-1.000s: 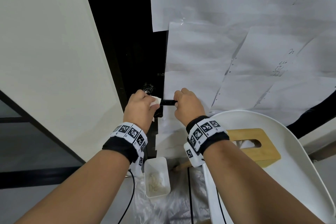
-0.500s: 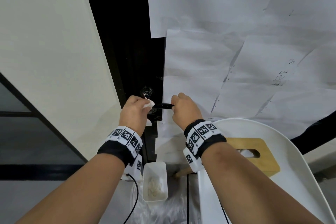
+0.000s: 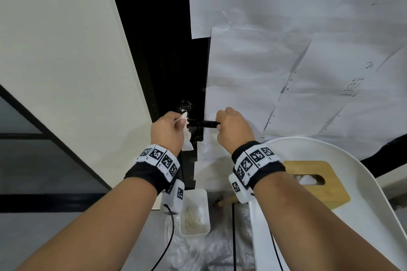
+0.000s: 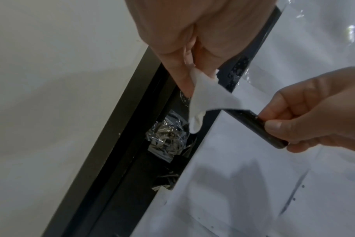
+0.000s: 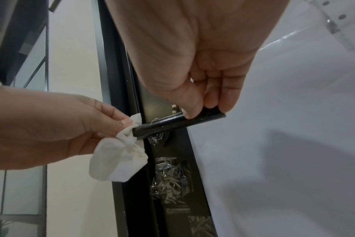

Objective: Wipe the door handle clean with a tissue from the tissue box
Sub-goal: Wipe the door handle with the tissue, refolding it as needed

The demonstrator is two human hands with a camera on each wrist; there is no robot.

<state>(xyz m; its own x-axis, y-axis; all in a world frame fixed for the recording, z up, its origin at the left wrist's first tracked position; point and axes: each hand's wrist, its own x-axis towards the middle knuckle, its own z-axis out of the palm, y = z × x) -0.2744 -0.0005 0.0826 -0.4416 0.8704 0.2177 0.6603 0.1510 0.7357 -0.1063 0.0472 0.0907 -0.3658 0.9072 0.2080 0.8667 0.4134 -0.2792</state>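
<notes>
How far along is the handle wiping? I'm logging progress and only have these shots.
Done: a tissue is out of the tissue box and bunched in the left hand. In hand: that tissue touches the pivot end of the door handle, while the right hand pinches its free end. Left: the bare middle and the tip under the right hand; specks still show there.

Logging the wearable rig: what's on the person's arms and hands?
Bare forearms, no sleeves or gloves. Each wrist has a black band ringed by white tiles printed with black square markers. A white camera box hangs under each wrist; a thin black cable trails from the left one.
</notes>
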